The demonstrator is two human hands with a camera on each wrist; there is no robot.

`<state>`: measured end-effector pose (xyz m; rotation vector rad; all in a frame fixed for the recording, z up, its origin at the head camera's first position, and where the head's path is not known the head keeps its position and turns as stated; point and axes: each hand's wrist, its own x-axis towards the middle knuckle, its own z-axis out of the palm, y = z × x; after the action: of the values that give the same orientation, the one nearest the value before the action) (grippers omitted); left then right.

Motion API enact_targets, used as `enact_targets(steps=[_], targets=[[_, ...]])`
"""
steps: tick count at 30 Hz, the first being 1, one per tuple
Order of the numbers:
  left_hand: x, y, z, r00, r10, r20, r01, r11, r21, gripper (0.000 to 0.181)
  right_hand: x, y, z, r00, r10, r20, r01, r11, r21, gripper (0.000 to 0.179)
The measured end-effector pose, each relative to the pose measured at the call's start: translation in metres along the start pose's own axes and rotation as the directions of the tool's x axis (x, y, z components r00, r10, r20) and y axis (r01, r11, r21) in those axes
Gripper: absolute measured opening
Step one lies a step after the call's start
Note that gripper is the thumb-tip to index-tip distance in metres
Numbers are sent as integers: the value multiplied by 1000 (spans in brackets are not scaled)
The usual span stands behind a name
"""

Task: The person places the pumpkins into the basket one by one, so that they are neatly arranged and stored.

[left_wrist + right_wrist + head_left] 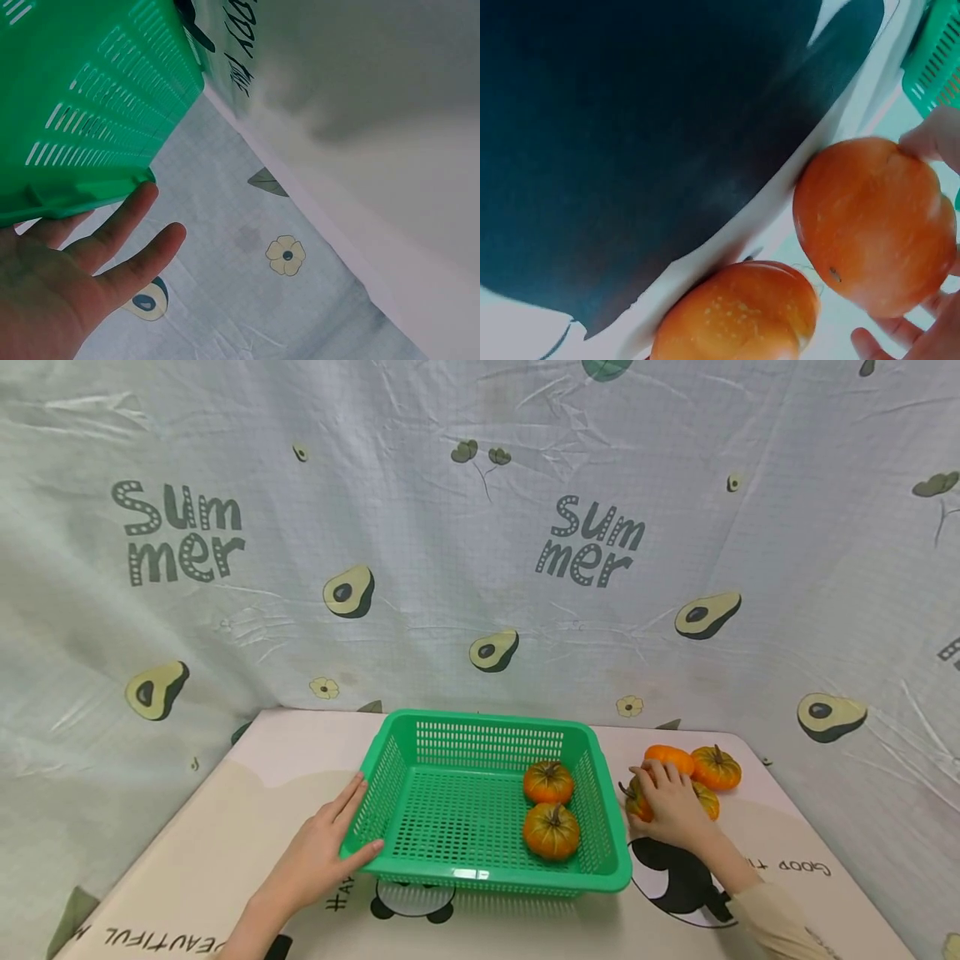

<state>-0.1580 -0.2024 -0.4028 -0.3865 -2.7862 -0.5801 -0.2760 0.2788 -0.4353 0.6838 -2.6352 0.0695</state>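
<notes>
A green plastic basket stands in the middle of the table, with two small orange-green pumpkins inside: one pumpkin behind, the other pumpkin in front, both along the right side. My left hand rests on the basket's left rim; its fingers look fairly straight in the left wrist view. To the right of the basket, my right hand grips a pumpkin, thumb on one side and fingers on the other. Close beside it lies another pumpkin.
Behind the right hand are an orange pumpkin and a pumpkin with a stem. Another pumpkin shows partly past the hand. A printed cloth hangs behind the table and at its sides.
</notes>
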Motion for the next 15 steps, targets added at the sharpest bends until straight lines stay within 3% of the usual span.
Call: enact_targets(steps=[8, 15], targets=[[-1, 1, 1, 1000, -2, -3, 1, 1000, -8, 78, -4, -2, 6, 1000, -1, -5, 1, 998, -67, 72], [0, 1, 0, 1000, 1, -1, -1, 1000, -14, 78, -4, -2, 5, 1000, -5, 4, 5, 998, -61, 74]])
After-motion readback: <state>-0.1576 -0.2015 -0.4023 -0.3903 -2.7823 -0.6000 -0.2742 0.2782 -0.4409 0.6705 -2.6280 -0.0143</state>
